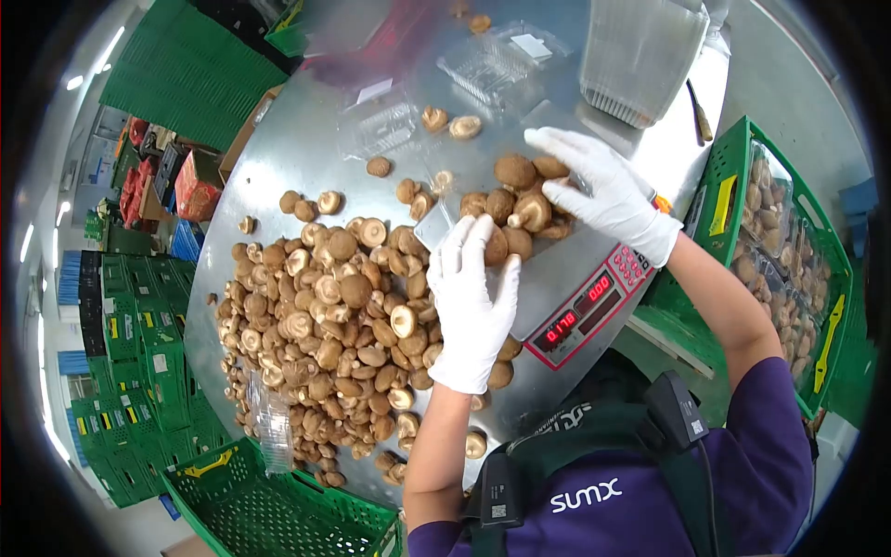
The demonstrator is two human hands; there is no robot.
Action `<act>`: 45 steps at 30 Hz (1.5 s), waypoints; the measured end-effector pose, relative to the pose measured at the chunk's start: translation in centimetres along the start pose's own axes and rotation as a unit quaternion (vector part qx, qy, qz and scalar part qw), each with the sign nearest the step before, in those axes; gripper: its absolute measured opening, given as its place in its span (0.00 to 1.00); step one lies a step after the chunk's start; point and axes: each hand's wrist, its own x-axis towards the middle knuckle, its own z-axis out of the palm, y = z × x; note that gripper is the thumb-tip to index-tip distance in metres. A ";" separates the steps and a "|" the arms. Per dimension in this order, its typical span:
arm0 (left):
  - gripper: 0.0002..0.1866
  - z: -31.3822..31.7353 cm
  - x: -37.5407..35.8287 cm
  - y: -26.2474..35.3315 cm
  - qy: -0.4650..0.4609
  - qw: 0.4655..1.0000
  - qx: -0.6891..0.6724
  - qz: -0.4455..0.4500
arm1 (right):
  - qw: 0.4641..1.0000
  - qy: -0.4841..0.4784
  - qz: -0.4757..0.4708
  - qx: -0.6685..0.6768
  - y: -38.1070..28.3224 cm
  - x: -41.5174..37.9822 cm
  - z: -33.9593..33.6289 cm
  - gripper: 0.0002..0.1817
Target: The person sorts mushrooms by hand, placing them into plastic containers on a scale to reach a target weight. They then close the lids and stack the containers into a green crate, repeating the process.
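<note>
A heap of brown mushrooms [529, 206] sits on the electronic scale [580, 311], whose red digits read 0.178 and 0.00. Clear plastic with a pale label [433, 226] shows at the heap's left edge; how much lies underneath is hidden. My left hand [473, 302], in a white glove, rests against the near-left side of the heap, fingers stretched out and thumb apart. On the far right side, my white-gloved right hand [608, 190] spreads its fingers, with the thumb against the mushrooms. Left of my left hand lies a large pile of loose mushrooms [325, 316].
Clear plastic boxes [376, 125] lie on the metal table [269, 176]. A tall stack of clear trays [640, 60] stands far right, near a dark-handled tool [701, 116]. A green crate [826, 278] at right holds packed mushrooms; another green crate [278, 511] sits near left.
</note>
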 end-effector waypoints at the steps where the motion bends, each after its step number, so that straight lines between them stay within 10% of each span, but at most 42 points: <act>1: 0.24 0.5 0.2 -0.3 0.003 1.000 0.030 0.001 | 0.999 -0.017 -0.008 -0.034 0.1 -0.1 0.2 0.30; 9: 0.20 -0.2 3.3 -1.0 0.125 0.990 -0.065 0.004 | 0.997 -0.024 0.003 -0.080 0.4 0.4 0.9 0.26; 14: 0.24 1.5 4.9 -2.8 -0.026 0.999 -0.040 0.014 | 0.981 -0.057 -0.105 -0.156 0.0 1.6 2.0 0.26; 35: 0.27 1.9 4.5 -2.2 0.067 0.994 0.083 -0.029 | 0.998 -0.021 -0.035 -0.049 -0.3 1.4 2.6 0.27; 45: 0.28 1.8 4.4 -2.0 -0.060 0.995 0.084 0.003 | 0.997 -0.029 -0.044 -0.057 -0.1 1.0 2.6 0.26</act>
